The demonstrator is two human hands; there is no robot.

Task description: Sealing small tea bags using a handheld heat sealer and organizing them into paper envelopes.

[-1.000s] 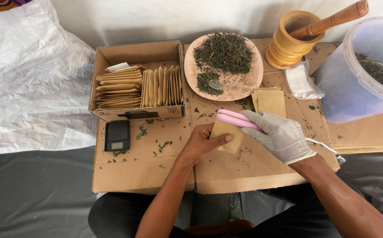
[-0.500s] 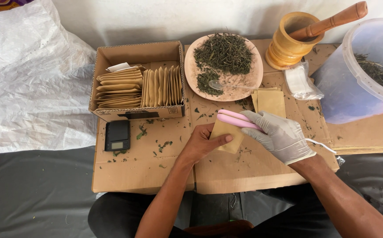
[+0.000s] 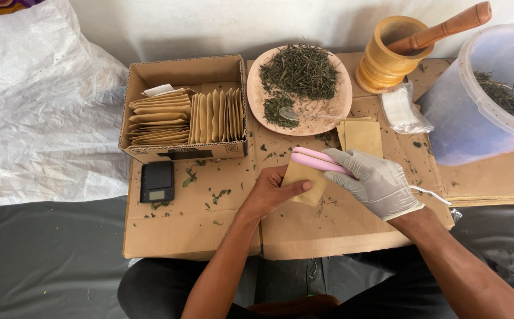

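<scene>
Left hand point(image 3: 272, 192) bare, closed on a small brown pouch point(image 3: 304, 180) held just above the flattened cardboard point(image 3: 198, 227); gloved right hand point(image 3: 375, 180) squeezes a pink sealer point(image 3: 319, 159) shut across the pouch's top edge. Looks mid-batch: cardboard box point(image 3: 183, 74) holds many finished pouches, a few empty pouches point(image 3: 363, 134) wait, plate point(image 3: 257, 97) of dried herbs is far from used up. Work surface is cardboard on dark sheeting, herb crumbs scattered, white wall behind.

The clear tub point(image 3: 493, 94) runs off the right edge, so its far side is lost. The gloved right hand point(image 3: 375, 180) covers most of the pink sealer point(image 3: 319, 159), and its white cord point(image 3: 431, 194) is too thin to follow. The little scale point(image 3: 158, 182) display is unreadable.
</scene>
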